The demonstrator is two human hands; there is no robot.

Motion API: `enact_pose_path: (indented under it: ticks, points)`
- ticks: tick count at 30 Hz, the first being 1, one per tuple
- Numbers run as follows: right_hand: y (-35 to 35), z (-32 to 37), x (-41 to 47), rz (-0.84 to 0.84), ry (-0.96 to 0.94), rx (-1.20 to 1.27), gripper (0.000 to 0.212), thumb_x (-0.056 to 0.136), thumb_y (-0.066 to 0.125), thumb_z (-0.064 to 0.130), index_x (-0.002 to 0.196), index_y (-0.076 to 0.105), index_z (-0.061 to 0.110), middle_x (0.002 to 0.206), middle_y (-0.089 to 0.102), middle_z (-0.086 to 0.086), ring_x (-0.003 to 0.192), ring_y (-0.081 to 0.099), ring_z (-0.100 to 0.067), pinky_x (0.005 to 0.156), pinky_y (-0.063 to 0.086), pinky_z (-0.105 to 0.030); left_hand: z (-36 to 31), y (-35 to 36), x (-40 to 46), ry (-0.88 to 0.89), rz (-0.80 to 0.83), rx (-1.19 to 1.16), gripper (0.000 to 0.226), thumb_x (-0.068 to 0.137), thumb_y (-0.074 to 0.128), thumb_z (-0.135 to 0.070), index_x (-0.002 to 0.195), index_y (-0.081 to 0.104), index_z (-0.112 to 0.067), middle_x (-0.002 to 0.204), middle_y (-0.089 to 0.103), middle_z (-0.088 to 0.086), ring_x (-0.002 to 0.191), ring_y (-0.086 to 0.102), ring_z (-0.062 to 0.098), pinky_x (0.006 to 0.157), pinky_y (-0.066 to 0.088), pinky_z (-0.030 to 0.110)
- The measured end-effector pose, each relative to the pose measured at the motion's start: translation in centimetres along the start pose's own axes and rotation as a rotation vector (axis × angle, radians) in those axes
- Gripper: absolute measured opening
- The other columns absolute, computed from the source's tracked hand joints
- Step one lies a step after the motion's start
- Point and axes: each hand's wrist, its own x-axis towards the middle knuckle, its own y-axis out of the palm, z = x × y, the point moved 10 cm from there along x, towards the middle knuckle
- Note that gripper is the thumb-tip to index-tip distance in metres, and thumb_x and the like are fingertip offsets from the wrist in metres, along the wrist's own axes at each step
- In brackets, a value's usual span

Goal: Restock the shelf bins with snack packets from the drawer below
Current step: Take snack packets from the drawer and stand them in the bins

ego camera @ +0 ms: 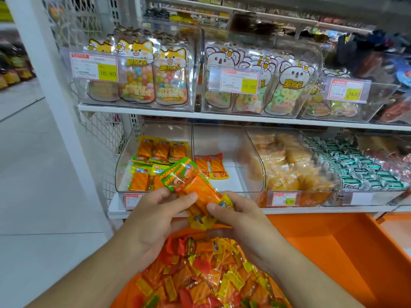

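Head view: both hands hold a small bundle of orange snack packets [195,192] in front of the lower shelf [311,210], above the open orange drawer [347,245]. Left hand [155,216] has its grip closed on the bundle from the left, thumb laid across the top, fingers curled underneath. Right hand [235,215] pinches the lower end, thumb on top, fingers curled round the yellow-edged ends.

Bundle's long axis runs diagonally: green-trimmed end points up and left toward the left clear bin [124,165], yellow ends point down and right toward the person. Top packet lies tilted, face up.

Left clear bin is partly filled with the same orange packets, standing in rows with the long axis roughly upright. The next bin [249,152] to its right holds just two orange packets [211,165] lying near its left wall.

Below the hands, a clear bag of mixed packets [206,278], orange, red, yellow and green, sits in the drawer, jumbled at all angles.

Upper shelf bins [198,63] carry candy pouches with animal faces; yellow price tags on the fronts.
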Motion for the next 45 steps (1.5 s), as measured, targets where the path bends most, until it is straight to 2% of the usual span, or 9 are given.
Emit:
enact_pose_path:
  ticks: [6, 12, 18, 25, 31, 36, 39, 41, 45]
  points:
    - [-1.6, 1.0, 0.2, -0.093, -0.028, 0.199, 0.044, 0.083, 0.079, 0.013, 0.121, 0.064, -0.004, 0.105, 0.075, -0.027, 0.087, 0.075, -0.033, 0.081, 0.063, -0.047, -0.7, 0.1, -0.4, -0.004, 0.11, 0.073, 0.037, 0.08, 0.084, -0.014, 0.115, 0.076, -0.003, 0.116, 0.075, 0.021, 0.109, 0.073, 0.034, 0.098, 0.058, 0.047]
    - [-2.5, 4.0, 0.0, -0.04, -0.107, 0.061, 0.046, 0.079, 0.086, 0.008, 0.119, 0.063, 0.009, 0.092, 0.076, -0.017, 0.07, 0.07, -0.025, 0.057, 0.06, -0.036, -1.1, 0.3, -0.8, -0.105, 0.299, 0.188, 0.044, 0.07, 0.086, -0.041, 0.1, 0.08, -0.009, 0.105, 0.075, 0.022, 0.094, 0.074, 0.033, 0.082, 0.06, 0.042]
    - [-1.2, 3.5, 0.2, 0.016, -0.135, -0.151, 0.042, 0.083, 0.081, 0.009, 0.121, 0.063, 0.009, 0.088, 0.077, -0.018, 0.065, 0.068, -0.028, 0.06, 0.054, -0.035, 0.4, 1.0, -1.5, -0.13, 0.35, 0.424, 0.035, 0.082, 0.086, -0.02, 0.115, 0.077, -0.013, 0.112, 0.077, 0.017, 0.109, 0.073, 0.039, 0.104, 0.053, 0.055]
    - [-0.5, 2.0, 0.6, -0.093, -0.084, -0.047, 0.034, 0.091, 0.077, 0.019, 0.121, 0.065, 0.008, 0.1, 0.073, -0.027, 0.076, 0.07, -0.025, 0.067, 0.057, -0.036, -1.2, -0.6, -1.0, 0.032, 0.087, 0.465, 0.03, 0.085, 0.081, -0.009, 0.111, 0.075, -0.022, 0.096, 0.081, 0.003, 0.095, 0.078, 0.022, 0.085, 0.059, 0.039]
    - [1.3, 1.6, 0.9, -0.047, -0.138, -0.168, 0.004, 0.096, 0.074, 0.018, 0.098, 0.076, 0.021, 0.075, 0.067, 0.005, 0.076, 0.064, -0.012, 0.078, 0.054, -0.04, -1.3, -2.0, -0.8, 0.104, -0.013, 0.527, 0.041, 0.081, 0.087, -0.023, 0.116, 0.068, -0.034, 0.098, 0.08, -0.007, 0.094, 0.076, 0.011, 0.085, 0.06, 0.035]
    - [2.3, 2.0, 2.0, -0.069, -0.222, -0.254, 0.001, 0.096, 0.074, 0.015, 0.096, 0.073, 0.014, 0.075, 0.053, -0.009, 0.075, 0.054, -0.021, 0.073, 0.051, -0.041, -3.0, -3.2, -0.9, 0.236, -0.106, 0.64, 0.042, 0.074, 0.092, -0.024, 0.107, 0.069, -0.034, 0.095, 0.075, -0.017, 0.089, 0.069, -0.005, 0.072, 0.053, 0.012]
    - [3.1, 2.2, 3.3, -0.069, -0.234, -0.24, 0.027, 0.09, 0.078, 0.022, 0.091, 0.062, 0.0, 0.073, 0.044, -0.011, 0.073, 0.051, -0.023, 0.07, 0.052, -0.043, -4.3, -3.9, -0.5, 0.269, -0.071, 0.702, 0.041, 0.073, 0.093, -0.029, 0.103, 0.067, -0.037, 0.095, 0.07, -0.029, 0.09, 0.068, -0.007, 0.078, 0.055, 0.015]
    - [4.0, 2.7, 5.1, -0.062, -0.227, -0.221, 0.044, 0.081, 0.079, 0.034, 0.095, 0.061, -0.005, 0.075, 0.052, -0.015, 0.074, 0.055, -0.025, 0.071, 0.051, -0.048, -5.8, -5.0, 0.2, 0.295, -0.062, 0.759, 0.038, 0.077, 0.088, -0.04, 0.108, 0.067, -0.037, 0.096, 0.072, -0.02, 0.093, 0.067, -0.007, 0.081, 0.055, 0.014]
    - [5.5, 3.3, 11.0, -0.135, -0.174, -0.272, 0.055, 0.072, 0.082, 0.043, 0.085, 0.054, -0.003, 0.072, 0.047, -0.009, 0.072, 0.05, -0.023, 0.069, 0.043, -0.045, -9.7, -9.6, 2.2, 0.41, -0.232, 1.047, 0.04, 0.095, 0.067, -0.042, 0.134, 0.059, -0.034, 0.129, 0.063, -0.016, 0.117, 0.06, 0.001, 0.096, 0.048, 0.022]
